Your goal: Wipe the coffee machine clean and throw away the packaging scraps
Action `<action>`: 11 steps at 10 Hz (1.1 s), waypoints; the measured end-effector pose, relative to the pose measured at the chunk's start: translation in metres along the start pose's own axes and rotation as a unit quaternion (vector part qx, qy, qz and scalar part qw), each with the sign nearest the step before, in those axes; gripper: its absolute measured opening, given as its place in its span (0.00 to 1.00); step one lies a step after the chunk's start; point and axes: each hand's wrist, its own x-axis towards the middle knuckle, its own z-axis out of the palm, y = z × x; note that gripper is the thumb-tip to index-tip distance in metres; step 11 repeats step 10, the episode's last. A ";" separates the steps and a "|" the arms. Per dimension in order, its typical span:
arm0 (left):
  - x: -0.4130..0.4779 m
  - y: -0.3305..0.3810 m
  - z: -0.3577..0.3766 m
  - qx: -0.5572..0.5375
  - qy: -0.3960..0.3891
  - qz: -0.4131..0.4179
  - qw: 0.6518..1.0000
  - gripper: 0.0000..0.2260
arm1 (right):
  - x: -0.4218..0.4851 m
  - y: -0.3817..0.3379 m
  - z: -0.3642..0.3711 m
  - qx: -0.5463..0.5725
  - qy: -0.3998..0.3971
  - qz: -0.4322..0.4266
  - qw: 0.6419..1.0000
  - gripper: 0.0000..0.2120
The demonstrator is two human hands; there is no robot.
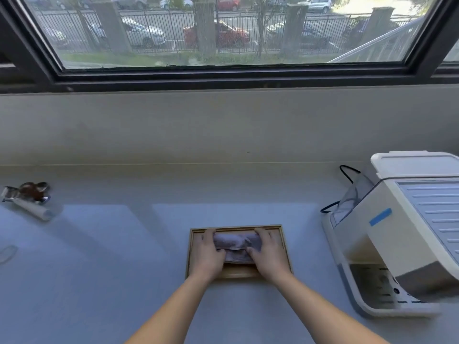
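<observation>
Lengthwise left-to-right, cloth [237, 244] on tray [236, 274], left hand [207, 256], right hand [269, 256] gripping ends

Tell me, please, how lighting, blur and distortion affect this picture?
Head view: daylight from the window leaves pale patches on the counter; the wide lens bows the window frame and tilts the coffee machine; the scraps at far left look soft; left hand and right hand on the cloth look sharper.
</observation>
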 end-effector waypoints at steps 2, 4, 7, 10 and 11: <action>-0.011 -0.018 0.013 0.264 -0.010 0.215 0.940 0.31 | -0.010 0.013 0.002 -0.187 0.059 -0.194 0.961 0.24; -0.006 -0.034 0.026 0.315 -0.052 0.213 0.923 0.36 | -0.012 0.024 0.007 -0.264 -0.010 -0.218 0.939 0.24; -0.003 -0.030 0.025 0.310 -0.071 0.185 0.930 0.34 | -0.001 0.028 0.011 -0.282 -0.036 -0.202 0.937 0.24; -0.007 -0.017 -0.006 0.274 -0.040 0.155 0.948 0.33 | -0.002 0.013 -0.012 -0.230 0.003 -0.186 0.955 0.23; -0.007 -0.017 -0.006 0.274 -0.040 0.155 0.948 0.33 | -0.002 0.013 -0.012 -0.230 0.003 -0.186 0.955 0.23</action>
